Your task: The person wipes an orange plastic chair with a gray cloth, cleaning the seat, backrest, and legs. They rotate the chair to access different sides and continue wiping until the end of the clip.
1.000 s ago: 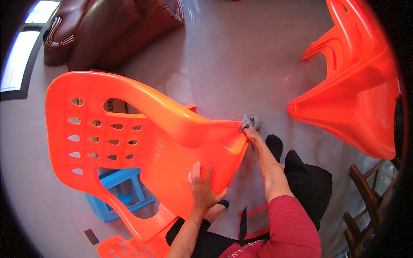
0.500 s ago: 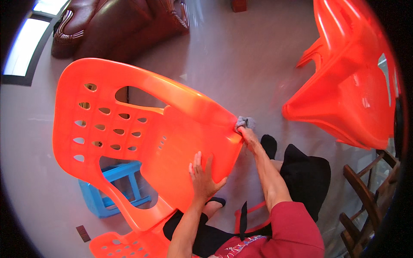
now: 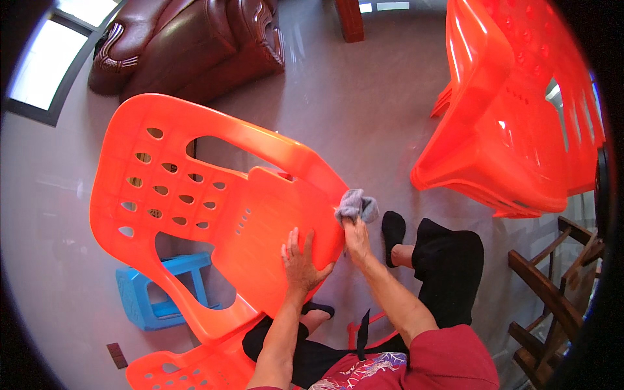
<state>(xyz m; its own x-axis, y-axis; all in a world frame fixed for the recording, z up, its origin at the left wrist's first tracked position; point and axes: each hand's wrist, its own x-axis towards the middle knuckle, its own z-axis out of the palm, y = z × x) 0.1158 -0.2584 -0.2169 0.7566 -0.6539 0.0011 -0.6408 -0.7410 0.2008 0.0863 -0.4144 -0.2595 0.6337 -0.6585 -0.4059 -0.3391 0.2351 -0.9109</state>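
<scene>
An orange plastic armchair (image 3: 250,224) with drop-shaped holes in its backrest lies tilted in front of me, its back toward the far left. My left hand (image 3: 301,268) rests on its seat with the fingers spread. Beside the seat's right edge, my right hand (image 3: 356,237) grips a crumpled grey cloth (image 3: 356,205). That cloth touches the chair's edge near the front corner. Part of the right hand's fingers is hidden by the cloth.
More orange chairs (image 3: 481,136) stand at the far right. A blue plastic stool (image 3: 140,296) sits behind the armchair at left. Another orange chair (image 3: 188,370) is at lower left. Dark wooden furniture (image 3: 549,286) stands at right, and a brown leather sofa (image 3: 188,49) at the back left.
My right hand and the cloth have shifted left and slightly nearer along the chair's edge. The chair has turned a little. My left hand stays spread on the seat. The view has shifted.
</scene>
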